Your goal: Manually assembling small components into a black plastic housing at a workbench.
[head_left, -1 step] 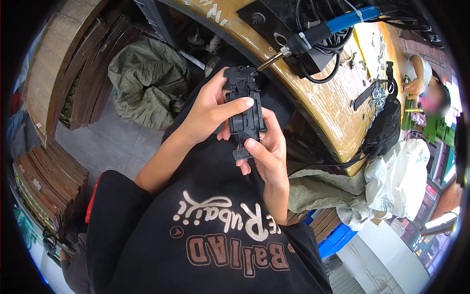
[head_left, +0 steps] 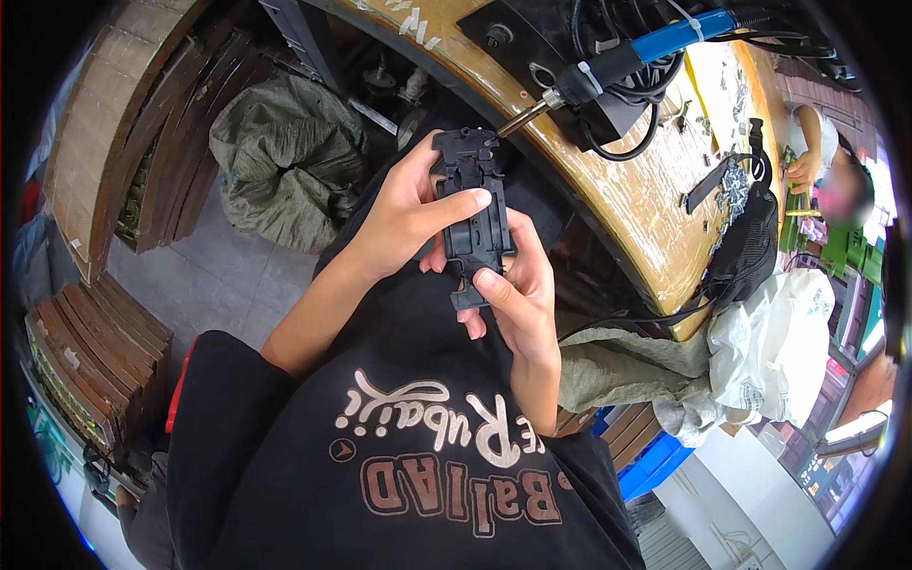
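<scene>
My left hand (head_left: 404, 214) grips the left side of a black moulded plastic part (head_left: 477, 233), its thumb lying across the top. My right hand (head_left: 524, 290) holds the same part at its lower right end, thumb on the near corner. The part is long, with ribs and recesses, and is held above my lap. At its far right corner is the metal tip of a blue and black corded tool (head_left: 608, 71), which looks like an electric screwdriver. Whether the tip touches the part I cannot tell. No hand is on the tool.
A wooden bench (head_left: 655, 256) curves along the right, with small metal screws (head_left: 733, 195) and a black mesh bag (head_left: 750, 237) on it. Black cables (head_left: 655, 119) coil behind the tool. A green sack (head_left: 285, 161) and stacked brown boards (head_left: 100, 351) stand left. Another person's hand (head_left: 804, 171) shows far right.
</scene>
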A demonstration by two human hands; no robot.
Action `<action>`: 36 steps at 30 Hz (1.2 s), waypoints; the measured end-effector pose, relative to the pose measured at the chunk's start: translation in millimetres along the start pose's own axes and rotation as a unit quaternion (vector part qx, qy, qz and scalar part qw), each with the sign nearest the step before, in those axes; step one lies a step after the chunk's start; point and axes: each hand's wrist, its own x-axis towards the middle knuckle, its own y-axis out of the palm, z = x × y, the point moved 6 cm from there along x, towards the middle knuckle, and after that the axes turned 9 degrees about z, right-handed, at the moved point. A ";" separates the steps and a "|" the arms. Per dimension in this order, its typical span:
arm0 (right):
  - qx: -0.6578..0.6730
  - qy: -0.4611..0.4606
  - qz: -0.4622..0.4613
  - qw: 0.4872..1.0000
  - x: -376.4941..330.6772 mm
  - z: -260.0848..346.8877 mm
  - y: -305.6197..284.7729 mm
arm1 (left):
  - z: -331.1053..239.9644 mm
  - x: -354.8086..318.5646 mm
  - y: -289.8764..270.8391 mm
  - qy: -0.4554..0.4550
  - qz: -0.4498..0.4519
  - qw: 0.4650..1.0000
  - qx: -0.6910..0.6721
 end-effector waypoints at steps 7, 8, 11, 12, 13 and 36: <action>0.020 -0.002 0.020 1.000 -1.4 3.8 -1.3 | -5.9 2.1 7.9 0.036 0.010 0.999 0.032; 0.019 0.007 0.014 1.000 -2.6 2.6 -4.9 | -2.8 2.5 6.0 0.036 0.001 0.997 0.063; -0.101 0.063 -0.023 0.993 -7.1 -7.5 -27.3 | 4.4 5.1 8.1 -0.028 0.019 0.994 0.103; -0.170 0.094 -0.017 0.981 -8.7 -10.1 -35.3 | 14.6 4.1 6.5 -0.055 0.024 0.991 0.117; -0.237 0.128 -0.014 0.963 -11.3 -12.4 -44.3 | 25.8 3.9 4.1 -0.083 0.030 0.987 0.132; 0.050 0.026 -0.786 0.615 -346.4 -172.9 -331.8 | 101.5 20.2 25.3 -0.271 0.036 0.935 0.224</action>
